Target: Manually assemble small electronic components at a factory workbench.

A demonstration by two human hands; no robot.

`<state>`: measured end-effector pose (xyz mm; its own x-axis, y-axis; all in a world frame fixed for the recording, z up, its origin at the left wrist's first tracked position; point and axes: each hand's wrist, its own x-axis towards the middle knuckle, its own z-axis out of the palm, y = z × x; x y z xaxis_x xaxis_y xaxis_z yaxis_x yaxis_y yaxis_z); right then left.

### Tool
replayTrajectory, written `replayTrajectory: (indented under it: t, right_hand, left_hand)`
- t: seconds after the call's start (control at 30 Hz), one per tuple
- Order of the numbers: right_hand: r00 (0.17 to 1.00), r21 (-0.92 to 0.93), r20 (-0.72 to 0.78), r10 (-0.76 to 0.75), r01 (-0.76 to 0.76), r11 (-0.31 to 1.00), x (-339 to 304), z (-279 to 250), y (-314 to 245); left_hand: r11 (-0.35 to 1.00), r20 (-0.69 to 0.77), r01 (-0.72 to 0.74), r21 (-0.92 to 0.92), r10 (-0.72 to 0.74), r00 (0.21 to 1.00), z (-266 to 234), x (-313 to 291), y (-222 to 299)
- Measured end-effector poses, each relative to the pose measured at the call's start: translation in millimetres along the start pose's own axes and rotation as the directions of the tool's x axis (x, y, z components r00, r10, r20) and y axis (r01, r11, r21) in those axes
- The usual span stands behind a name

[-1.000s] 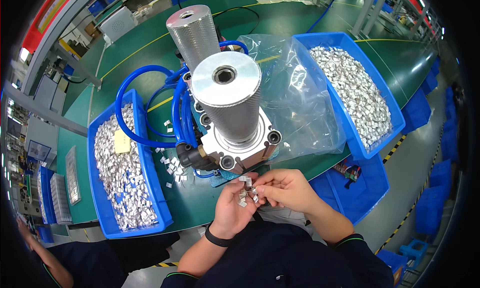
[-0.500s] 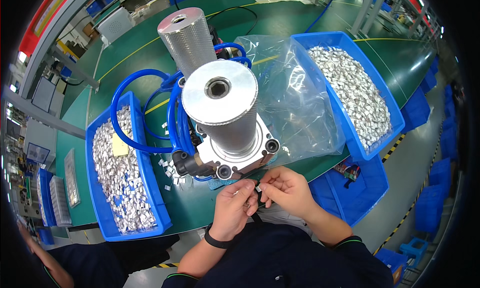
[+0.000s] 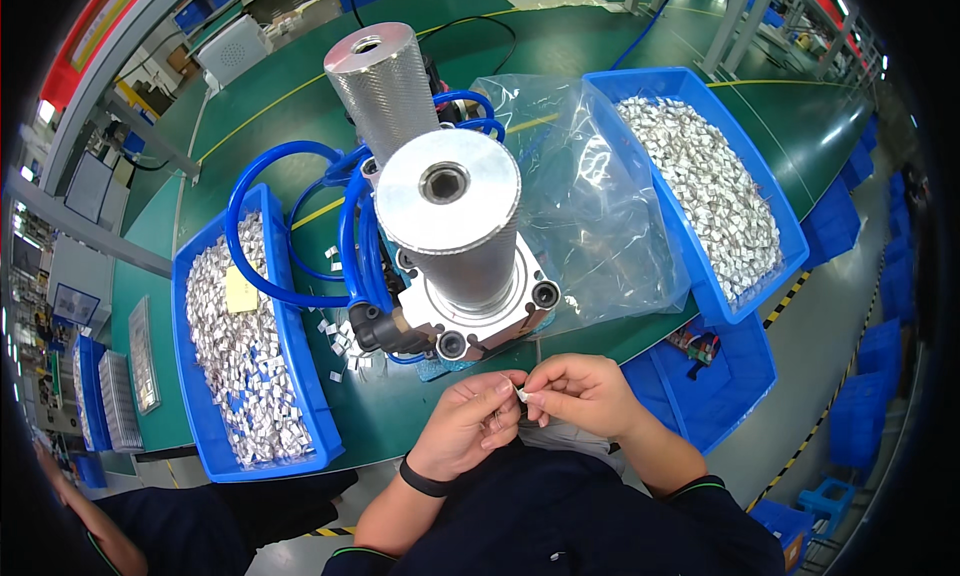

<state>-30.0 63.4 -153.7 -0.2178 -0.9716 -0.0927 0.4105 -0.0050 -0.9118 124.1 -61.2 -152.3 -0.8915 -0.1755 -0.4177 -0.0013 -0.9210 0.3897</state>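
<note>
My left hand [image 3: 466, 428] and my right hand [image 3: 585, 396] meet fingertip to fingertip just off the near edge of the green table. Between the thumb and forefinger of my right hand is a small white piece [image 3: 522, 394]. The left thumb and fingers are pinched together right beside it; what they grip is hidden. Beyond my hands stands a metal device with a smooth-topped near cylinder [image 3: 448, 191] and a knurled far cylinder [image 3: 385, 91]. Blue hoses [image 3: 240, 226] loop from its left side.
A blue bin [image 3: 322, 431] of small white pieces stands left, with a yellow note on the pieces. Another filled blue bin [image 3: 703, 286] stands right, beside a clear plastic bag [image 3: 610, 246]. Loose pieces [image 3: 345, 346] lie by the hoses. At lower left, another person's arm [image 3: 100, 526] shows.
Both hands have drawn slightly toward me, away from the metal device, still fingertip to fingertip. In the picture the device's cylinders sit slightly lower and farther right.
</note>
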Motion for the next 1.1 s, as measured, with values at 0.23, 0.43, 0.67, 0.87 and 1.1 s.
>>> replayTrajectory:
  t: [0.23, 0.43, 0.67, 0.87, 1.1]
  right_hand:
    - [0.999, -0.119, 0.013, -0.034, 0.035, 0.992, 1.4, 0.8, 0.0]
    - [0.998, 0.121, 0.008, 0.064, -0.064, 0.991, -3.8, 3.5, -2.2]
    - [0.868, -0.69, 0.207, -0.45, 0.456, 0.562, -5.1, 11.9, -14.1]
    - [0.958, -0.145, -0.106, -0.265, 0.249, 0.958, 3.0, 7.2, 7.1]
    - [0.991, -0.037, -0.119, -0.061, 0.057, 0.998, 11.2, -2.5, 12.5]
  left_hand:
    - [1.0, 0.035, 0.005, -0.007, -0.005, 0.999, -4.0, -2.4, -3.8]
    - [0.98, -0.09, -0.185, 0.067, 0.19, 0.978, -0.5, -2.3, -9.8]
    - [0.991, -0.113, -0.083, 0.104, 0.094, 0.989, -8.4, -8.7, -3.6]
    - [0.972, -0.208, -0.175, 0.155, 0.205, 0.956, 6.5, -6.5, 1.1]
    - [0.929, -0.319, -0.227, 0.292, 0.318, 0.893, -2.0, -5.7, -3.3]
